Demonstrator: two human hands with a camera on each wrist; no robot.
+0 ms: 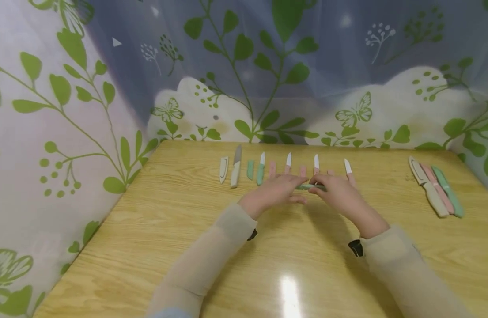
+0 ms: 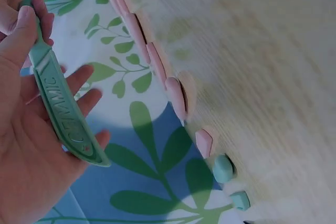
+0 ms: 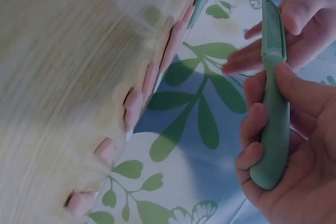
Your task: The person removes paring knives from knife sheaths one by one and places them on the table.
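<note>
A green knife (image 3: 276, 119) with its blade in a green sheath (image 2: 60, 106) is up in front of me, the sheath embossed with "CERAMIC". My right hand (image 1: 339, 194) grips the handle, with its fingers curled round it in the right wrist view. Along the sheath lies my left hand (image 1: 273, 194), its fingers stretched out past it and the thumb extended. Just beyond both hands in the head view runs a row of bare knives and sheaths, among them a green-handled knife (image 1: 261, 170) and a pink-handled knife (image 1: 349, 170). My hands partly cover the row's nearer parts.
At the row's left end are a cream sheath (image 1: 224, 170) and a larger cream-handled knife (image 1: 235, 172). Three sheathed knives, cream (image 1: 433, 198), pink (image 1: 442, 194) and green (image 1: 450, 196), lie together on the right of the wooden table (image 1: 156, 247). A patterned cloth (image 1: 267, 106) hangs behind.
</note>
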